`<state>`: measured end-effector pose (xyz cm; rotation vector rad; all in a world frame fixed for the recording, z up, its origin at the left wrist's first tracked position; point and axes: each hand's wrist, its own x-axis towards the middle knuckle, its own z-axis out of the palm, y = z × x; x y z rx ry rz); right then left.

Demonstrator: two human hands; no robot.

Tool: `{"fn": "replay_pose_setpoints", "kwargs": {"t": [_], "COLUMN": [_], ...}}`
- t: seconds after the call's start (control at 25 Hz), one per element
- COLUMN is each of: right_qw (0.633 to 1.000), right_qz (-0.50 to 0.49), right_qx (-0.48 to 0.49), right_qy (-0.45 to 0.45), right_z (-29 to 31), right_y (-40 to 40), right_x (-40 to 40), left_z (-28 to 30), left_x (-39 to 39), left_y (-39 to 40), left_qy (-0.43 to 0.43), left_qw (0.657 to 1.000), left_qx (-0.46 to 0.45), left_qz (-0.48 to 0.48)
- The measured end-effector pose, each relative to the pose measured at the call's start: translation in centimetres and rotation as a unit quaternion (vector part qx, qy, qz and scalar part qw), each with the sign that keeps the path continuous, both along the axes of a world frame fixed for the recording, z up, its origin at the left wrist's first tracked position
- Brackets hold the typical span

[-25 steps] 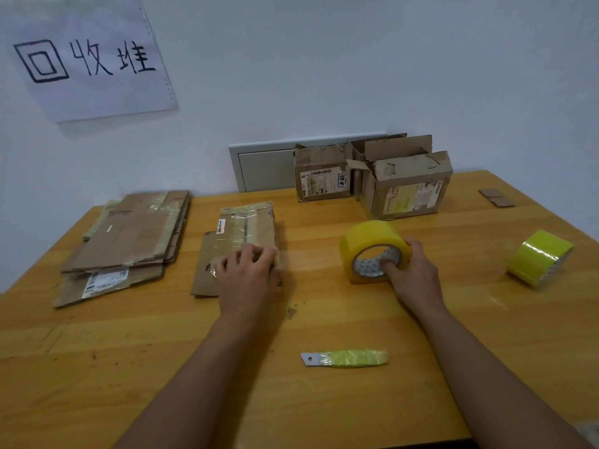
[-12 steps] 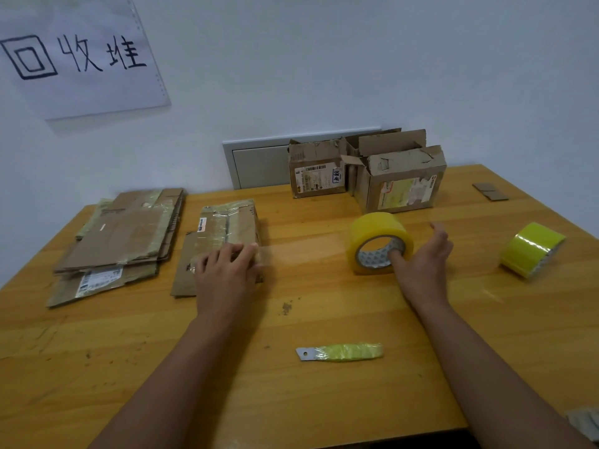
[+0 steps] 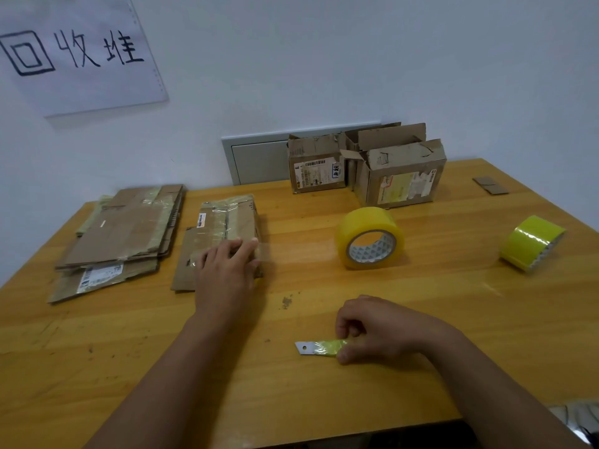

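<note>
A flattened cardboard box (image 3: 223, 222) wrapped in clear tape lies on the wooden table (image 3: 453, 306). My left hand (image 3: 227, 270) rests flat on its near end, fingers straight. A strip of clear tape runs from under that hand towards the yellow tape roll (image 3: 369, 238), which stands on its edge at the table's middle. Near the front edge lies a small blade wrapped in yellow-green tape (image 3: 319, 347), its bare metal tip pointing left. My right hand (image 3: 372, 328) pinches the wrapped end of the blade between thumb and fingers.
A stack of flattened boxes (image 3: 123, 231) lies at the left. Two open cardboard boxes (image 3: 366, 166) stand against the wall at the back. A second, greener tape roll (image 3: 531, 243) lies at the right, and cardboard scraps (image 3: 490, 185) sit at the back right.
My right hand let go of the yellow tape roll and came down to the front edge, where it now pinches the blade. My left hand stayed on the flattened box.
</note>
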<state>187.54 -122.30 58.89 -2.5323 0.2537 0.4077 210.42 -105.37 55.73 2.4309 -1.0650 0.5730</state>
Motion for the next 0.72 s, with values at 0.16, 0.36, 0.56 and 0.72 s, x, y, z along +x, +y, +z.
{"fn": "replay_pose_setpoints", "kwargs": {"t": [0.16, 0.36, 0.56, 0.72], "right_qw": [0.999, 0.94, 0.855, 0.851], "right_qz": [0.026, -0.084, -0.215, -0.264], "right_qx": [-0.007, 0.199, 0.261, 0.243], "right_qy": [0.039, -0.266, -0.392, -0.384], "right_z": [1.1, 2.6, 1.3, -1.8], "right_y": [0.5, 0.8, 2.3, 3.0], "right_x": [0.8, 5.5, 12.3, 13.6], "left_z": [0.1, -0.1, -0.3, -0.3], "left_x": [0.2, 0.3, 0.6, 0.5], "left_y": [0.2, 0.4, 0.5, 0.5], "left_qy": [0.004, 0.01, -0.002, -0.008], "left_qw": [1.0, 1.0, 1.0, 1.0], "left_qx": [0.003, 0.0, 0.0, 0.0], "left_qz": [-0.008, -0.011, -0.015, -0.012]}}
